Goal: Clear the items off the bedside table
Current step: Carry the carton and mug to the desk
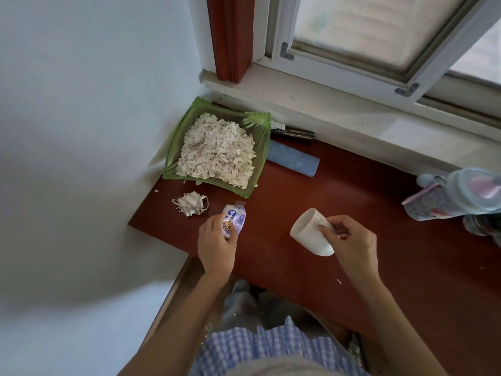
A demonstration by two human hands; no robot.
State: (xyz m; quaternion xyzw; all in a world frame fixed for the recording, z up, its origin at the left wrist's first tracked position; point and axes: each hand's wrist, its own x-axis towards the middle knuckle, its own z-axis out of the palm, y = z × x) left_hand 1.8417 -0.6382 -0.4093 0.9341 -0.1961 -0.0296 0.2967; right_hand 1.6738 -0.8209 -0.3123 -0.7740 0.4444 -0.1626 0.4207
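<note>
On the dark red bedside table [352, 218], my left hand [215, 245] grips a small white and purple packet [234, 217] near the left front edge. My right hand [352, 240] holds a white mug [309, 232] by its handle, tilted with its mouth toward the upper left, just above the table. A crumpled white face mask [191, 204] lies left of the packet. Behind it stands a green square dish [261, 158] heaped with torn white paper scraps [217, 150].
A rolled blue sheet [292, 160] lies right of the dish, with a dark flat object [292, 133] under the window sill [325, 109]. A patterned bottle with a pale blue lid [455, 195] lies at the right edge. A wall bounds the left side. A plastic bag [244, 302] sits below the table front.
</note>
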